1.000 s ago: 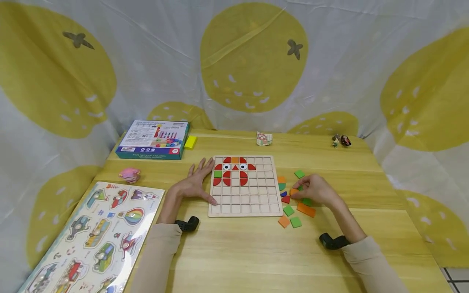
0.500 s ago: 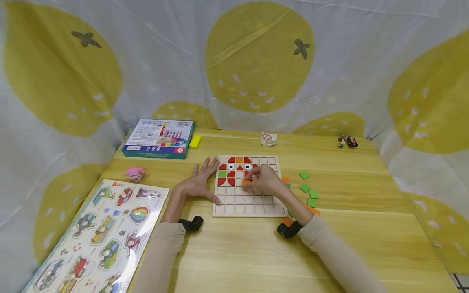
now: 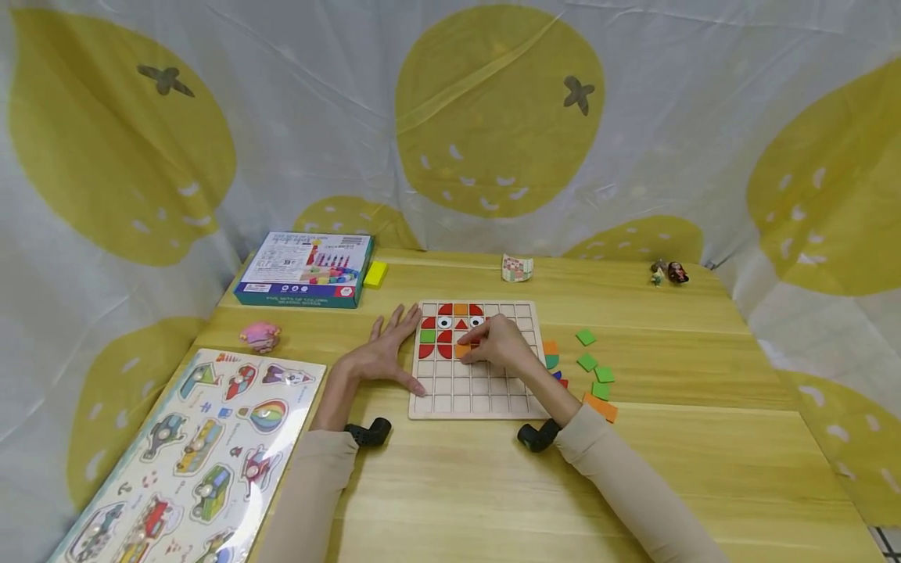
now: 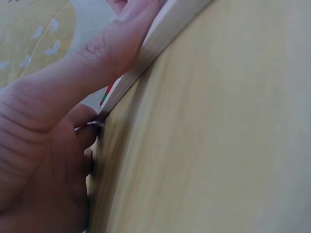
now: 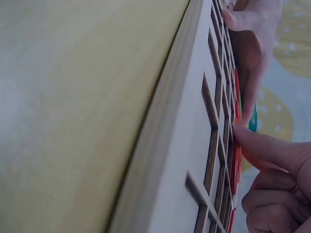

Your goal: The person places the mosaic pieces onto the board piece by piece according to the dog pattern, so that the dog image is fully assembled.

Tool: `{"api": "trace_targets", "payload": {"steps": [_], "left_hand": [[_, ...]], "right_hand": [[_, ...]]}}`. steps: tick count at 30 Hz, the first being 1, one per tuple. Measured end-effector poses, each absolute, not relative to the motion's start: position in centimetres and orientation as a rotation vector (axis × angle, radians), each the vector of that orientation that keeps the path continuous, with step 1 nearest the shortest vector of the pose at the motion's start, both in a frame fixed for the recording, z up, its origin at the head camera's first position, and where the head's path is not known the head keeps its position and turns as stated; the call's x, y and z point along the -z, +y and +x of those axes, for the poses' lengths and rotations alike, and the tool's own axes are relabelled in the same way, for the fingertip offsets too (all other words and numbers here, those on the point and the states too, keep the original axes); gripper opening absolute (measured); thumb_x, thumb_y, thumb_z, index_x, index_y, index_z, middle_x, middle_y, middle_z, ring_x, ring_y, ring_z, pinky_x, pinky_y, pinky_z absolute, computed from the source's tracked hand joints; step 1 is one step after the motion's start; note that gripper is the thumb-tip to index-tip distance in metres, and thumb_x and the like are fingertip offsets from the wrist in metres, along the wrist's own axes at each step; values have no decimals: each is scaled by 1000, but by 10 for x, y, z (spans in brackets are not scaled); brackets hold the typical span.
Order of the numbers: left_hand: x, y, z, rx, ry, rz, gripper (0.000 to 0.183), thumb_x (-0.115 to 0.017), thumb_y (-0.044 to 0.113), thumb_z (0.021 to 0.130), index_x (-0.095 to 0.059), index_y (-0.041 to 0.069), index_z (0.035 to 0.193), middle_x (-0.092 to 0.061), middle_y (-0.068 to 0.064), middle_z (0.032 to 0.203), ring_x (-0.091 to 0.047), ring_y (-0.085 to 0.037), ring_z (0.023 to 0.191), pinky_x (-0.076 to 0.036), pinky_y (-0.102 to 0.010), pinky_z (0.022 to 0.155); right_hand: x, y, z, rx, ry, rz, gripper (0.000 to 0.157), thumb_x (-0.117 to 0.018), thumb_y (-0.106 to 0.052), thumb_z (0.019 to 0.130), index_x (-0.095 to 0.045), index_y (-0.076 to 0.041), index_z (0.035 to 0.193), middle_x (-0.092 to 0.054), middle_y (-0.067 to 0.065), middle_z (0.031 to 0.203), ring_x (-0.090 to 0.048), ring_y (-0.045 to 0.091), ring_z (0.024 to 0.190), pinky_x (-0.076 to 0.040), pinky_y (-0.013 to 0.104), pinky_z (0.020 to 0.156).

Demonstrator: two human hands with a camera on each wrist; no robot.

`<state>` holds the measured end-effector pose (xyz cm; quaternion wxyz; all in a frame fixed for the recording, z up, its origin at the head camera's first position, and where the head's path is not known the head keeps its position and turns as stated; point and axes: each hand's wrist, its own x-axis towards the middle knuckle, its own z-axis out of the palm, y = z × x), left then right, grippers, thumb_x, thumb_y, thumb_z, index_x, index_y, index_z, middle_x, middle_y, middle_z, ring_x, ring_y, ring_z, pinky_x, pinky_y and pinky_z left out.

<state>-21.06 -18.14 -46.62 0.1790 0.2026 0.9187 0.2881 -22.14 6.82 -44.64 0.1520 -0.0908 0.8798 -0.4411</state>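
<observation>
A wooden grid board (image 3: 486, 385) lies mid-table, its upper left cells filled with red quarter-round tiles, two eye tiles (image 3: 444, 322), a green tile (image 3: 427, 336) and an orange tile at the top. My left hand (image 3: 380, 356) is spread against the board's left side, its thumb at the lower left edge and the other fingers near the upper left corner. Over the middle of the board, my right hand (image 3: 503, 344) pinches an orange square tile (image 3: 461, 352) between thumb and index finger, down at a cell between the red tiles. The right hand hides some red tiles.
Several green tiles (image 3: 595, 375) and an orange rectangle (image 3: 601, 407) lie right of the board. A picture puzzle board (image 3: 211, 438) is at the left, below a pink toy (image 3: 260, 336). Behind stand a box (image 3: 303, 270), a yellow block (image 3: 376, 274), a paper card (image 3: 517, 268) and small figurines (image 3: 669, 272).
My right hand has gone from the loose tiles on the right to the board, carrying the orange square tile, then slightly left to a cell. The left hand has stayed at the board's side.
</observation>
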Motion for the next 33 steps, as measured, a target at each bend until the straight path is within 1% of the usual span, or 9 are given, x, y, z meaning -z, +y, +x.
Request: {"api": "trace_targets", "payload": {"steps": [4, 6, 11, 14, 19, 24, 30, 31, 33], "left_hand": [[467, -181, -210, -815, 2601, 579, 136, -87, 53, 59, -2, 13, 156, 8, -4, 165, 16, -30, 151, 15, -55, 120], [466, -181, -210, -819, 2602, 579, 136, -87, 53, 59, -2, 13, 156, 8, -4, 165, 16, -30, 151, 15, -56, 120], [466, -181, -211, -825, 2601, 584, 136, -88, 52, 58, -2, 13, 156, 8, -4, 165, 16, -30, 151, 15, -55, 120], [466, -182, -211, -826, 2600, 592, 137, -88, 53, 57, -2, 13, 156, 8, -5, 165, 16, -30, 151, 15, -55, 120], [468, -182, -208, -828, 2601, 586, 136, -88, 53, 57, -3, 12, 156, 6, -5, 165, 15, -31, 151, 14, -57, 120], [470, -183, -203, -836, 2597, 572, 137, -88, 53, 57, -4, 12, 156, 6, -5, 165, 15, -32, 151, 14, -57, 119], [469, -183, -205, -826, 2613, 583, 136, -88, 53, 57, -4, 11, 156, 6, -6, 165, 14, -33, 151, 13, -58, 119], [468, -182, -206, -825, 2614, 588, 136, -87, 53, 58, -4, 11, 156, 5, -6, 165, 14, -33, 151, 13, -58, 119], [467, -180, -206, -830, 2610, 590, 135, -88, 53, 58, -4, 11, 156, 5, -6, 165, 14, -33, 151, 14, -58, 119]], "right_hand": [[447, 67, -221, 1253, 2534, -290, 22, -87, -13, 68, -80, -13, 89, -67, 4, 73, -35, 12, 58, -25, 22, 51], [447, 66, -222, 1246, 2525, -301, 23, -87, -14, 67, -80, -13, 90, -66, 4, 72, -34, 12, 56, -25, 22, 50], [440, 81, -225, 1282, 2471, -355, 30, -85, -16, 72, -78, -14, 101, -45, 0, 53, -31, 12, 51, -25, 22, 48], [432, 110, -228, 1346, 2454, -370, 34, -82, -17, 76, -75, -11, 109, -36, -4, 53, -30, 12, 51, -25, 23, 48], [425, 179, -233, 1397, 2500, -267, 38, -78, -16, 81, -70, -7, 117, -34, -5, 55, -28, 11, 49, -25, 24, 45], [439, 235, -234, 1282, 2567, -101, 42, -76, -14, 82, -66, -2, 121, -38, -6, 53, -30, 9, 47, -31, 25, 47], [450, 264, -231, 1178, 2620, 48, 46, -81, -27, 78, -65, 0, 112, -67, 10, 95, -55, 13, 71, -46, 25, 67], [450, 266, -231, 1158, 2646, 51, 46, -81, -28, 77, -66, 1, 110, -68, 13, 99, -56, 15, 73, -46, 26, 68], [449, 269, -230, 1116, 2699, 48, 43, -82, -30, 76, -69, -1, 106, -68, 14, 90, -51, 15, 67, -44, 26, 64]]}}
